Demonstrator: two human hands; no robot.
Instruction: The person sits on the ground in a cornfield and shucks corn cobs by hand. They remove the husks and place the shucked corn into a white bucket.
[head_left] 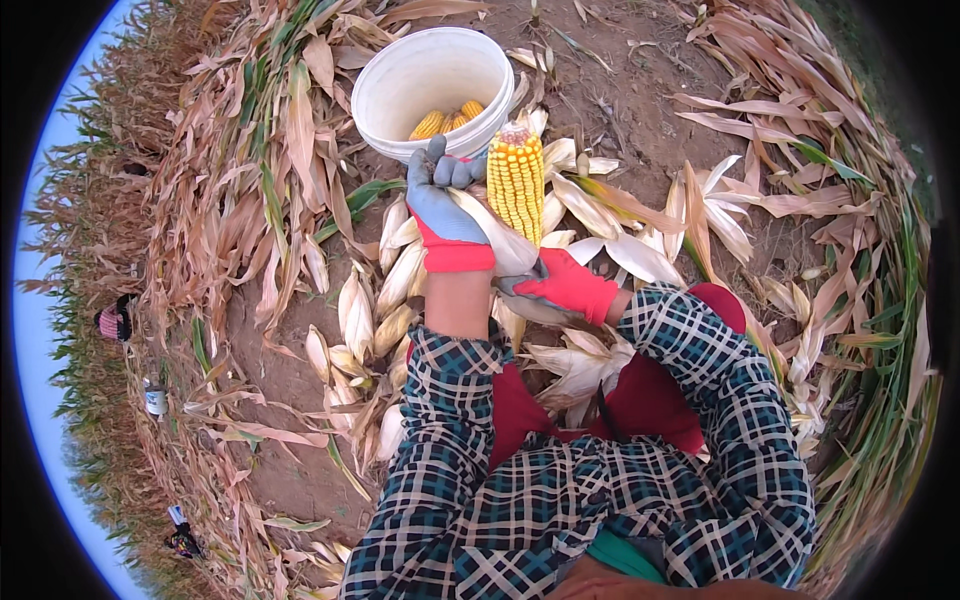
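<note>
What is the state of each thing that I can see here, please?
Long yellow corn ear: kernels bare.
Pale papery husk: peeled down from the ear.
Left hand in grey-red glove: fingers curled beside the ear.
Right hand in matching glove: closed near the ear's base.
White round plastic bucket: open, yellow ears inside.
Pale dry ground husks: scattered; whether any hold ears is unclear.
Brown leafy stalks: lying down.

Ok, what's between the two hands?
Head view: a pale husk lies between the left hand and right hand, against the yellow cob.
</note>
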